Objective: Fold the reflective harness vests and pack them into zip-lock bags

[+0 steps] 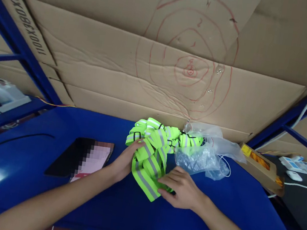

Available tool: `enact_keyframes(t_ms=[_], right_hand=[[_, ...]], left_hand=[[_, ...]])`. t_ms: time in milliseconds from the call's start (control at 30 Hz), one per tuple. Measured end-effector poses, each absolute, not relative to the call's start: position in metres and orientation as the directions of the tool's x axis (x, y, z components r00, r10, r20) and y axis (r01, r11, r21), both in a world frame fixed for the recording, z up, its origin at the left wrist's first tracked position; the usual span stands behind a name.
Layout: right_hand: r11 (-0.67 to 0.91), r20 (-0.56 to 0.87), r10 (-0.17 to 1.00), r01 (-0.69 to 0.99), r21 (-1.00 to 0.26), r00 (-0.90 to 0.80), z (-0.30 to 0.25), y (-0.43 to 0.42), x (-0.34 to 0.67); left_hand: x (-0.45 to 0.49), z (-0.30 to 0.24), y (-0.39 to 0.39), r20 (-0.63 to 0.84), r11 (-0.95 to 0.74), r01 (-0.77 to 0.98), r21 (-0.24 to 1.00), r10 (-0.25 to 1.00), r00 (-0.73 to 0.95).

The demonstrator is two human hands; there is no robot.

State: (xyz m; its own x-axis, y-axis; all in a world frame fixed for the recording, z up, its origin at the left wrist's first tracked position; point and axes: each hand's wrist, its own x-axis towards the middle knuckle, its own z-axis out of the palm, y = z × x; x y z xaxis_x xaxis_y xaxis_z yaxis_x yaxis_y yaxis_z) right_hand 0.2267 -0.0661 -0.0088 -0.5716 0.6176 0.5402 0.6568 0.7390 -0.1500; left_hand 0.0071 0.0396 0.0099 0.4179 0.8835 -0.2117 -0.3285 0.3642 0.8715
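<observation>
Neon-yellow reflective straps [149, 164] with grey stripes hang in loose, folded loops between my two hands. My left hand [124, 163] grips the bundle from its left side, its fingertips partly hidden behind the folds. With bent fingers and thumb, my right hand [179, 187] pinches the lower right edge of the same straps. Directly behind lies a heap of more such straps [155, 124] with black buckles, running right towards some crumpled clear plastic bags [201, 160].
The blue table [72, 202] meets a cardboard wall [106, 62] with red drawn rings. On the left lie a black tablet-like object [69, 158] and a partly blurred pink sheet [97, 156]. A windowed cardboard box [260, 170] and a white mouse [294, 176] are at right.
</observation>
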Motion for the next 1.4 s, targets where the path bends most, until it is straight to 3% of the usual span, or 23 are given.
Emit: enact_keyframes(t_ms=[100, 200, 367, 433, 533, 600, 700, 800, 867, 1000, 1067, 1133, 1200, 1267, 1333, 1400], right_hand=[[0.675, 0.696, 0.586, 0.726, -0.135, -0.415, -0.009, -0.068, 0.228], [0.55, 0.757, 0.607, 0.815, -0.182, -0.241, -0.008, -0.068, 0.231], [0.69, 0.568, 0.638, 0.714, -0.12, -0.521, -0.012, -0.061, 0.238], [0.715, 0.539, 0.653, 0.668, -0.208, -0.531, -0.016, -0.06, 0.236], [0.615, 0.523, 0.776, 0.603, -0.507, -0.352, -0.021, -0.059, 0.23], [0.455, 0.439, 0.884, 0.5, -0.737, -0.158, -0.02, -0.058, 0.225], [0.126, 0.149, 0.981, 0.18, -0.976, 0.122, -0.017, -0.057, 0.219], [-0.144, -0.162, 0.982, -0.159, -0.977, 0.102, -0.013, -0.057, 0.214], [-0.213, -0.219, 0.976, -0.212, -0.954, 0.007, -0.013, -0.06, 0.211], [-0.118, -0.117, 0.993, -0.052, -0.992, -0.018, -0.016, -0.065, 0.209], [-0.045, -0.044, 0.999, 0.072, -0.996, 0.024, -0.018, -0.067, 0.213], [0.121, 0.124, 0.992, 0.233, -0.965, -0.001, -0.019, -0.066, 0.22], [0.364, 0.338, 0.931, 0.432, -0.825, -0.14, -0.02, -0.065, 0.228], [0.555, 0.458, 0.828, 0.59, -0.586, -0.325, -0.02, -0.064, 0.233], [0.631, 0.501, 0.759, 0.656, -0.414, -0.415, -0.019, -0.065, 0.233], [0.635, 0.536, 0.75, 0.65, -0.418, -0.388, -0.017, -0.067, 0.23]], left_hand=[[0.006, 0.014, 0.039, -0.22, 0.404, -0.389, 0.828, 0.872, 0.438], [0.005, 0.015, 0.032, -0.222, 0.4, -0.297, 0.867, 0.844, 0.488], [0.005, 0.002, 0.016, -0.27, 0.284, 0.087, 0.955, 0.71, 0.65], [0.007, -0.007, 0.014, -0.308, 0.287, 0.141, 0.947, 0.699, 0.645], [0.01, -0.013, 0.014, -0.284, 0.282, 0.107, 0.953, 0.718, 0.635], [0.01, -0.012, 0.014, -0.169, 0.204, 0.025, 0.979, 0.734, 0.658], [0.007, -0.008, 0.013, 0.043, 0.053, -0.102, 0.993, 0.653, 0.756], [0.004, -0.008, 0.012, 0.156, -0.132, -0.095, 0.987, 0.603, 0.783], [0.003, -0.009, 0.013, 0.23, -0.308, -0.037, 0.951, 0.622, 0.749], [0.001, -0.011, 0.018, 0.358, -0.56, 0.03, 0.828, 0.569, 0.741], [0.002, -0.01, 0.02, 0.328, -0.559, 0.071, 0.826, 0.58, 0.746], [0.005, -0.009, 0.02, 0.233, -0.452, 0.118, 0.884, 0.646, 0.727], [0.008, -0.008, 0.019, 0.135, -0.291, 0.109, 0.951, 0.703, 0.698], [0.011, -0.008, 0.018, 0.075, -0.174, 0.073, 0.982, 0.713, 0.697], [0.011, -0.007, 0.017, 0.053, -0.159, 0.082, 0.984, 0.696, 0.716], [0.008, -0.006, 0.015, 0.05, -0.225, 0.141, 0.964, 0.673, 0.738]])
